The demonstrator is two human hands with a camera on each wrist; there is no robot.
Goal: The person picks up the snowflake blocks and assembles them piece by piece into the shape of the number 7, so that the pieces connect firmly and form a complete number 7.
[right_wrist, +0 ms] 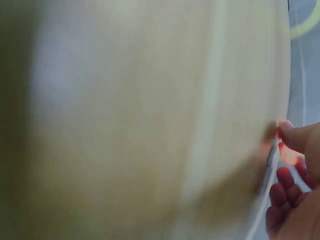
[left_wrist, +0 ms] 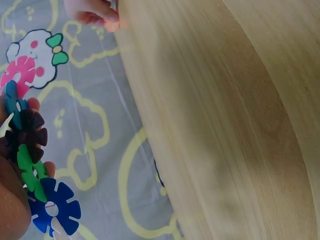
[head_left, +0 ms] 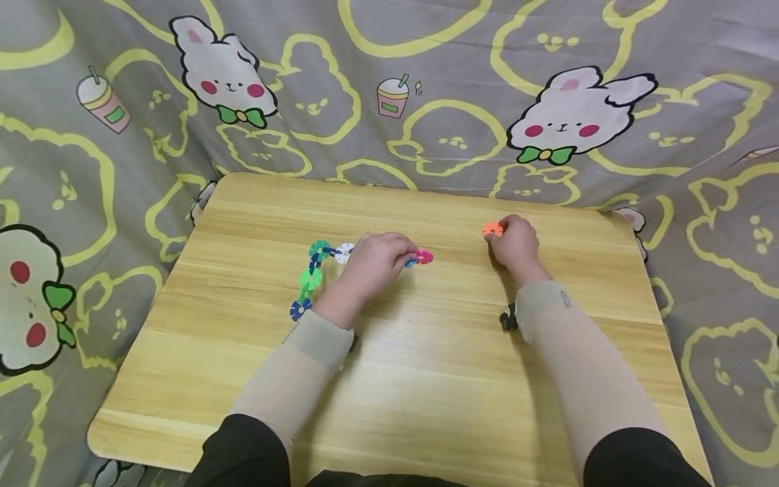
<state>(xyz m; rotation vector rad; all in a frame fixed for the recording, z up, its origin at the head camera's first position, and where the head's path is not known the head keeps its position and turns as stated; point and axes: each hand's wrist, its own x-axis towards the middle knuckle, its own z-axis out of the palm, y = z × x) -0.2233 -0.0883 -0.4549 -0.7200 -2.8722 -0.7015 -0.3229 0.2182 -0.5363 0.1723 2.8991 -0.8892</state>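
My left hand (head_left: 379,265) grips a chain of notched plastic discs near its right end, where a pink disc (head_left: 424,257) and part of a blue disc (head_left: 410,262) stick out past the fingers. From the hand the chain runs left through a white disc (head_left: 344,253) and a teal disc (head_left: 319,250), then bends toward the front through a light green disc (head_left: 311,278) to a dark blue disc (head_left: 298,310). In the left wrist view another blue disc (left_wrist: 62,200) shows below the palm. My right hand (head_left: 517,245) pinches a single orange disc (head_left: 491,230) between thumb and fingers, apart from the chain.
Both hands are over a light wood-grain table (head_left: 426,392) with rounded corners. A grey curtain (head_left: 450,67) with yellow outlines and cartoon rabbits hangs behind and at both sides of it. A dark wrist camera (head_left: 508,316) sits at the right wrist.
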